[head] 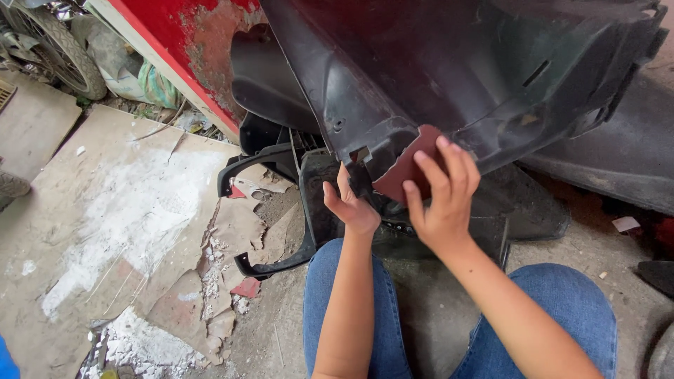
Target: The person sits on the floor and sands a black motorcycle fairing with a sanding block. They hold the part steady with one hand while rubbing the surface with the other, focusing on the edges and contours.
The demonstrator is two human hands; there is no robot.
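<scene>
Dusty concrete floor (435,316) and torn cardboard (126,210) lie under the work. A large black plastic panel (449,77) is tilted up above the person's knees. The right hand (439,196) presses a reddish-brown sanding sheet (407,165) flat against the panel's lower edge, its grip closed on the sheet. The left hand (349,203) steadies that edge, grip narrow. Sanding well here likely calls for even pressure and a firm brace.
</scene>
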